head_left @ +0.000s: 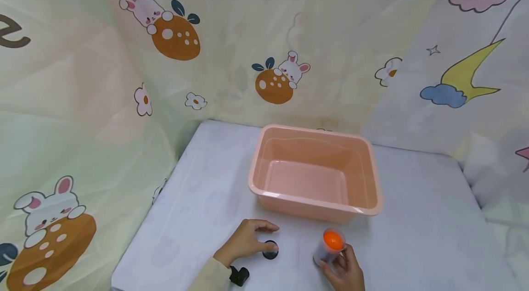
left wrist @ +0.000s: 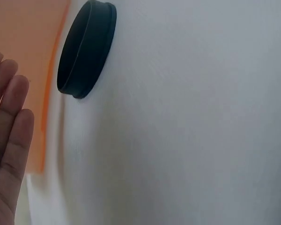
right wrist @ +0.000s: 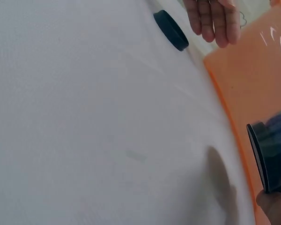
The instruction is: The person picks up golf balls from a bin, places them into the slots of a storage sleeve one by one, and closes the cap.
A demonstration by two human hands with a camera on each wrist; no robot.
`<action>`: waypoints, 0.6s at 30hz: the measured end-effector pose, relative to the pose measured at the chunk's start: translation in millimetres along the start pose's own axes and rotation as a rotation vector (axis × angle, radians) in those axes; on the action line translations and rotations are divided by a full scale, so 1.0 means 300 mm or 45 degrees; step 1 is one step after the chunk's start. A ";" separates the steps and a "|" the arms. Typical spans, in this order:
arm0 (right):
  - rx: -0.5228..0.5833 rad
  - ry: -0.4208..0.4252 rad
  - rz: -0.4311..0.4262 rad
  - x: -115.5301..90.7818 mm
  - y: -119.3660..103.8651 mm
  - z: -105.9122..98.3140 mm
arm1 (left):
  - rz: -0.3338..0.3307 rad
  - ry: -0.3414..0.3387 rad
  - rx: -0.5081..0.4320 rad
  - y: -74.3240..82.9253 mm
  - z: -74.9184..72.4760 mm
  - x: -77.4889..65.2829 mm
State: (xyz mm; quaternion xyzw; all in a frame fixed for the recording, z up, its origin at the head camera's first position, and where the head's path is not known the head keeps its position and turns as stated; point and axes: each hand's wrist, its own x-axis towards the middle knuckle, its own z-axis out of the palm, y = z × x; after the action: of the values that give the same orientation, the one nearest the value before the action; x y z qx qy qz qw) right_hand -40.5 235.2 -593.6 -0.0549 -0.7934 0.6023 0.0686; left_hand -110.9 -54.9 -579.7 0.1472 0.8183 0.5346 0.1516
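Note:
A round black cap (head_left: pixel 270 250) lies on the white table, also seen from the side in the left wrist view (left wrist: pixel 86 49). My left hand (head_left: pixel 247 241) is beside it, its fingers (left wrist: pixel 11 122) straight and apart from the cap; in the head view the thumb overlaps the cap's edge. To the right, my right hand (head_left: pixel 346 270) holds a clear cylindrical canister (head_left: pixel 321 254) slightly tilted, with an orange ball (head_left: pixel 333 240) at its top. The right wrist view shows the canister's dark base (right wrist: pixel 267 157) with a thumb against it.
A pink plastic basin (head_left: pixel 316 210) stands behind both hands. The white-covered table (head_left: pixel 198 199) runs back to a printed fabric backdrop (head_left: pixel 231 29). A black wrist-worn device (head_left: pixel 239 276) sits at my left wrist.

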 end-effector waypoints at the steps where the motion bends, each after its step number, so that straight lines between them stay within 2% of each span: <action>1: 0.001 -0.016 -0.010 0.001 0.003 0.004 | -0.006 -0.002 0.014 -0.002 -0.003 -0.002; 4: -0.003 -0.050 -0.023 0.004 0.009 0.013 | -0.026 -0.014 0.033 -0.009 -0.010 -0.004; 7: -0.008 -0.070 -0.029 0.005 0.013 0.020 | -0.003 -0.027 0.066 -0.021 -0.015 -0.007; 10: -0.016 -0.087 -0.066 0.006 0.019 0.030 | 0.097 -0.033 0.141 -0.044 -0.019 -0.009; 11: -0.023 -0.091 -0.079 0.007 0.020 0.033 | 0.169 -0.033 0.186 -0.066 -0.018 -0.007; 14: -0.033 -0.107 -0.095 0.010 0.023 0.041 | 0.277 -0.044 0.289 -0.086 -0.019 -0.009; 17: -0.035 -0.136 -0.064 0.015 0.021 0.049 | 0.282 -0.079 0.362 -0.092 -0.016 -0.012; 18: -0.028 -0.144 -0.049 0.017 0.021 0.052 | 0.233 -0.099 0.365 -0.078 -0.016 -0.017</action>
State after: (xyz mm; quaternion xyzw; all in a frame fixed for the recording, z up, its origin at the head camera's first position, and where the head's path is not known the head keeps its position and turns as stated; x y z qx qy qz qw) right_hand -48.1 223.0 -603.7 -0.0062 -0.8035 0.5943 0.0348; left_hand -109.9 -69.9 -599.0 0.2616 0.8628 0.4181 0.1112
